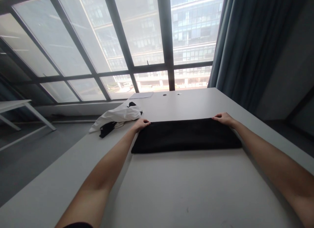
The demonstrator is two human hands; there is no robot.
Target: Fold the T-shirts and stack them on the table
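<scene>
A black piece of folded cloth point(186, 136) lies as a flat, wide strip across the white table point(181, 185). My left hand point(141, 124) pinches its far left corner between thumb and fingers. At the far right corner, my right hand point(223, 118) grips the same edge in a pinch. Between the two hands the far edge runs nearly straight, and the near edge rests toward me. What kind of garment or fabric it is, I cannot tell.
Left of the cloth, a crumpled white and black garment pile point(117, 118) sits at the table's edge. Papers point(141, 95) and a dark round cap point(164, 95) are at the far end. Beyond stand windows, a blue-grey curtain point(242, 41) and another white table point(14, 105).
</scene>
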